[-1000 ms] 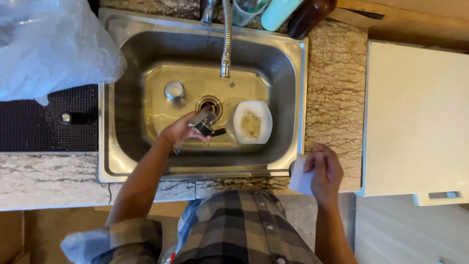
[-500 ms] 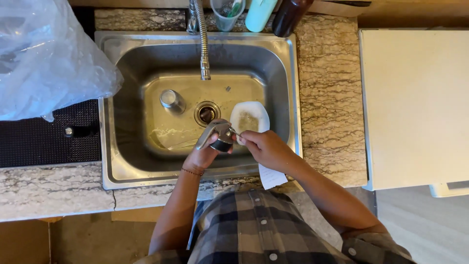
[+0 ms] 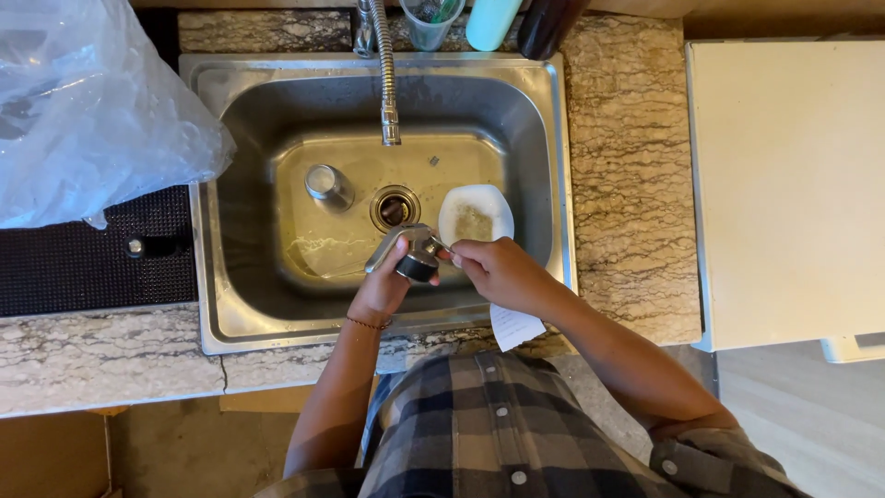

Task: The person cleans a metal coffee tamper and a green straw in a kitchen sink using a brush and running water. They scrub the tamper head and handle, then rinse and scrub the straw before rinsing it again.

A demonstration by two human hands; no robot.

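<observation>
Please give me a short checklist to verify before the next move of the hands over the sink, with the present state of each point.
1. Left hand grips the small metal part: ok.
2. Right hand touches the part at its side: ok.
3. White paper under the right hand, firmly held: cannot tell.
4. Part is above the sink, not the counter: ok.
5. Drain is covered against a dropped piece: not ok, it is open.
6. Faucet is not running: ok, no stream visible.

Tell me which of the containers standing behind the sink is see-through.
The clear plastic cup just right of the faucet. The mint-green bottle and the dark bottle beside it are both opaque.
</observation>
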